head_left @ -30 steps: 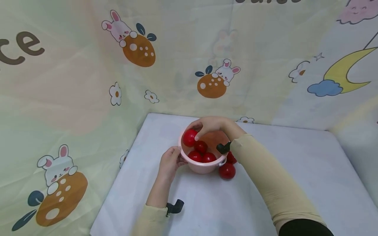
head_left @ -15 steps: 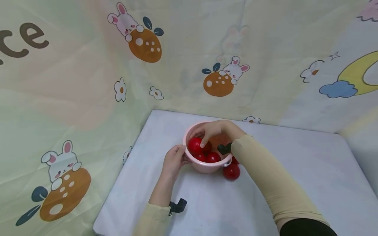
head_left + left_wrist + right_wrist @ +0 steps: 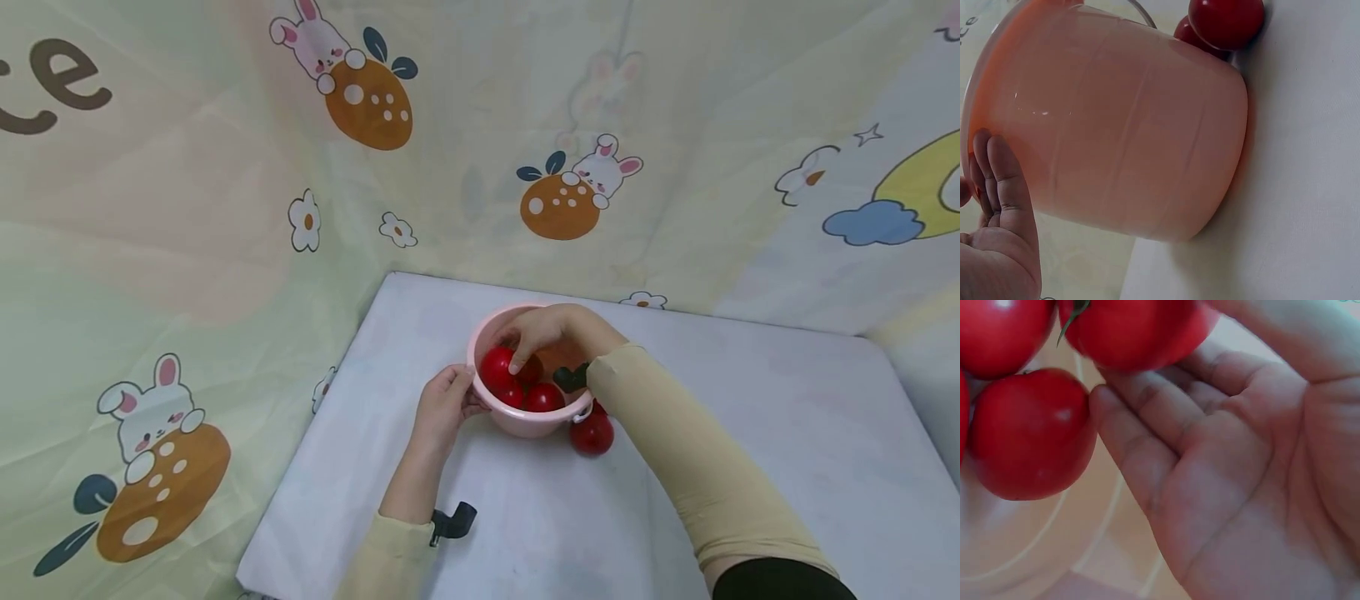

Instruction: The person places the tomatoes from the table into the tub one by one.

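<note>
A pink bucket (image 3: 527,423) stands on the white table, its smooth wall filling much of the left wrist view. My left hand (image 3: 441,406) grips the bucket's rim on the left side, thumb at the top and fingers against the outer wall. Inside the bucket, my right hand (image 3: 551,328) holds a red tomato (image 3: 496,367) between thumb and fingers. That tomato (image 3: 1141,331), with a green stem bit, rests against the fingers in the right wrist view. Several other tomatoes lie below it, one tomato (image 3: 1032,434) right at a fingertip.
Outside the bucket, a tomato (image 3: 592,435) sits on the table by its right front, with another partly hidden behind it. A wire handle (image 3: 582,412) shows at the bucket's right side. Cloth with printed rabbits (image 3: 560,204) hangs behind the white table (image 3: 735,433).
My right hand has lowered its tomato from near the rim down onto the tomatoes in the bucket. The left hand keeps its grip on the rim. The head view has shifted slightly.
</note>
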The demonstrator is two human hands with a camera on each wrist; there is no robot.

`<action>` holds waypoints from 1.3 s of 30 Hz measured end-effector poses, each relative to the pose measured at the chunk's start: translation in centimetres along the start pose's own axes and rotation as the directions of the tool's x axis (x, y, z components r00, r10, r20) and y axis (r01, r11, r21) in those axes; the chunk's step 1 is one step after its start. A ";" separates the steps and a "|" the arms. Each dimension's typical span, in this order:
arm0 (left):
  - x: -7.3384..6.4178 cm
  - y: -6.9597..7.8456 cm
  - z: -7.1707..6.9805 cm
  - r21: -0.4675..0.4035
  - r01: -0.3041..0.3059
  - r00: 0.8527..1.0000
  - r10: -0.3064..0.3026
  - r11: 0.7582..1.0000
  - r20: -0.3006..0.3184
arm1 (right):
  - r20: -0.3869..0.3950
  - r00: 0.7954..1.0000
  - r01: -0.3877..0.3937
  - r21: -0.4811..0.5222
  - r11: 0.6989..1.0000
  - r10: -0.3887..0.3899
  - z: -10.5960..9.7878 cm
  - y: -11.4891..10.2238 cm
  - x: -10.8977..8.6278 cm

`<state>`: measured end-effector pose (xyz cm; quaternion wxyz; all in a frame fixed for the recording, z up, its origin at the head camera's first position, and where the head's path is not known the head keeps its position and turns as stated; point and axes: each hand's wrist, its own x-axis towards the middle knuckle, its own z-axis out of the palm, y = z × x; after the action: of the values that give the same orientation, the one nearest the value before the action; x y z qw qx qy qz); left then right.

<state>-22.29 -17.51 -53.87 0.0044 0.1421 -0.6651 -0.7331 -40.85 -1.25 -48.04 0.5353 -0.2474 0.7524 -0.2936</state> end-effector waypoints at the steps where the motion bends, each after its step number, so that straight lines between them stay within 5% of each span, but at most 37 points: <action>1: 0.0 0.0 0.0 -0.002 0.001 1.000 -0.001 1.000 0.000 | -0.011 1.000 -0.007 0.004 1.000 0.007 0.1 0.0 -0.1; 9: -0.2 0.2 0.2 -0.001 0.002 1.000 -0.002 1.000 -0.009 | -0.053 0.997 -0.044 0.062 0.997 0.048 0.4 -0.4 -0.6; 19: -0.2 0.4 0.4 -0.006 0.004 1.000 -0.004 1.000 -0.001 | -0.071 0.996 0.046 -0.112 0.993 -0.054 -0.4 -0.3 -2.3; 24: -0.2 0.4 0.3 -0.017 0.014 1.000 -0.014 1.000 -0.007 | -0.115 0.982 0.121 -0.238 0.964 -0.152 -1.1 -0.9 -4.7; 27: -0.2 0.2 0.7 -0.020 0.015 1.000 -0.015 1.000 0.006 | -0.163 0.961 0.168 -0.289 0.942 -0.222 -1.8 -0.4 -7.8; 32: -0.3 0.0 0.8 -0.002 0.008 1.000 -0.008 1.000 0.004 | -0.241 0.906 0.296 -0.224 0.929 -0.347 -2.7 1.8 -13.6; 39: -0.4 0.3 0.8 0.001 0.012 1.000 -0.012 1.000 -0.006 | -0.428 0.818 0.363 -0.134 0.922 -0.384 -2.0 9.0 -18.9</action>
<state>-22.11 -16.67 -53.46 0.0020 0.1485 -0.6647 -0.7322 -37.53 18.45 -41.42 0.2741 -0.3284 0.7982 -0.4241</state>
